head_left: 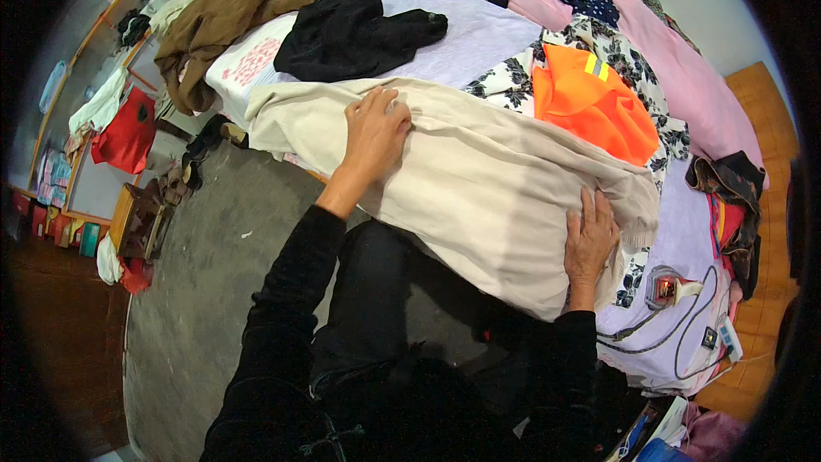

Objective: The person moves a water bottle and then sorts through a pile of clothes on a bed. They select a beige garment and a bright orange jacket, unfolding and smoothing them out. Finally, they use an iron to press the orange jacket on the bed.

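Across the near edge of the bed lies a long beige garment (479, 180), which looks like trousers laid lengthwise, creased along its far side. Bent fingers of my left hand (376, 133) close on its cloth near the left end. Toward the right end, my right hand (592, 235) rests flat with fingers stretched over the fabric. Just beyond the garment is a bright orange piece of clothing (590, 103) with a yellow and silver stripe. To the right of my right hand stands a small iron (671, 287) with a cord.
Black (355, 38) and brown clothes (235, 17) lie along the bed's far side. A white cloth with black flowers (590, 38) is under the orange one. A power strip (729, 339) sits by the right edge. Shelves (103, 51) line the left wall above grey floor (222, 239).
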Demonstrator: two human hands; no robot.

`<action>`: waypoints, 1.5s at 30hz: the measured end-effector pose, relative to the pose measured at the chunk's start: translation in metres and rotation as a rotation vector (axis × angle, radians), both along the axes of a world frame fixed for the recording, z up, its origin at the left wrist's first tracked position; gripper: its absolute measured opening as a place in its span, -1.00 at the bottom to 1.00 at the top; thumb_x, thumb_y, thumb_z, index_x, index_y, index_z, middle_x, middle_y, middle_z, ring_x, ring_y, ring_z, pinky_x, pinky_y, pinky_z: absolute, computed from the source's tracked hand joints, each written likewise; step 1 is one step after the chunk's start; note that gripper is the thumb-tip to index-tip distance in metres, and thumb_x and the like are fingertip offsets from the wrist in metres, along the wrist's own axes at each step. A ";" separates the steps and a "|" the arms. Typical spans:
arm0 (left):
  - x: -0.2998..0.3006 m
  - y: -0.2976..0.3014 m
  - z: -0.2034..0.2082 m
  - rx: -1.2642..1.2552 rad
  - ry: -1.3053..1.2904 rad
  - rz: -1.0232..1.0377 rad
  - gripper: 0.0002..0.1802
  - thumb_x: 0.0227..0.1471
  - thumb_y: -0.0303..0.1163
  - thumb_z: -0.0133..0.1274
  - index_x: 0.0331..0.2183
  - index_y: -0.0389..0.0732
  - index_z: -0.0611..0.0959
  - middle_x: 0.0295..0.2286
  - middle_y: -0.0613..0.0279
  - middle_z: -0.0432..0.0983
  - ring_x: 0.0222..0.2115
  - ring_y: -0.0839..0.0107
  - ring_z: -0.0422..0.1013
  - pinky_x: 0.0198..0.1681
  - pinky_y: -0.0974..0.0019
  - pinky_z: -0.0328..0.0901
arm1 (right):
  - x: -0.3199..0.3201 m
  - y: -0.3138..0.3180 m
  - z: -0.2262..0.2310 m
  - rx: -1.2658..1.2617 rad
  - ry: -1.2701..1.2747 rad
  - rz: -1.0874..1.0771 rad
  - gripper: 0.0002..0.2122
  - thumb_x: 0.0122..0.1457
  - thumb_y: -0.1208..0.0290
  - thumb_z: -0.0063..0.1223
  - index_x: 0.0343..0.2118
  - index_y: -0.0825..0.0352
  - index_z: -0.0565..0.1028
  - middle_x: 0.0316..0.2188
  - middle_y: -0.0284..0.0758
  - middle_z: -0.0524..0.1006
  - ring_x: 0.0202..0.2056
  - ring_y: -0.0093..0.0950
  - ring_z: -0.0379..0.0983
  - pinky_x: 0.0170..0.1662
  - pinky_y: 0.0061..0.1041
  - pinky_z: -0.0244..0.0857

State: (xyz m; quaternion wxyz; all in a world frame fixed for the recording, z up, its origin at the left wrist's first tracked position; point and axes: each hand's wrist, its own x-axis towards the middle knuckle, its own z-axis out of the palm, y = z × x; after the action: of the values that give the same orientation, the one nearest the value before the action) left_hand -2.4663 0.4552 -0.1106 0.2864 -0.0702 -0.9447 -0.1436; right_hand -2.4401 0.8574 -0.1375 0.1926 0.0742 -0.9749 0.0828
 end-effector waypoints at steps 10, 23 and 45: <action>0.123 0.008 0.000 0.065 -0.187 -0.199 -0.83 -0.08 -0.53 0.17 -0.37 -0.16 0.53 -0.22 0.24 0.49 0.05 0.18 0.35 0.13 -0.04 0.05 | 0.001 0.000 -0.006 -0.002 0.015 -0.026 -0.57 0.22 0.18 0.00 0.13 0.19 0.40 0.23 -0.28 0.29 0.27 -0.28 0.12 0.24 -0.14 -0.11; 0.071 0.011 0.026 0.245 -0.049 -0.174 -0.92 0.04 -0.45 0.11 -0.39 -0.20 0.53 -0.43 0.20 0.48 -0.35 0.20 0.41 -0.11 0.16 0.16 | 0.001 -0.002 -0.003 -0.031 0.026 -0.016 -0.56 0.18 0.20 0.06 0.12 0.21 0.42 0.22 -0.27 0.30 0.26 -0.30 0.13 0.25 -0.18 -0.12; 0.030 0.000 0.000 -0.001 0.031 -0.132 -0.88 -0.05 -0.44 0.17 -0.36 -0.12 0.66 -0.45 0.24 0.43 -0.31 0.22 0.38 -0.17 0.15 0.16 | 0.001 -0.004 -0.004 -0.038 0.019 -0.033 -0.56 0.19 0.17 0.05 0.13 0.17 0.43 0.20 -0.23 0.32 0.25 -0.29 0.14 0.24 -0.18 -0.11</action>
State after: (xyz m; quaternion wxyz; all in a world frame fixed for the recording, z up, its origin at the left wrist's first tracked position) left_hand -2.4362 0.4556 -0.1109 0.2909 -0.1347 -0.9335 -0.1606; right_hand -2.4390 0.8536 -0.1412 0.2047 0.0553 -0.9724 0.0974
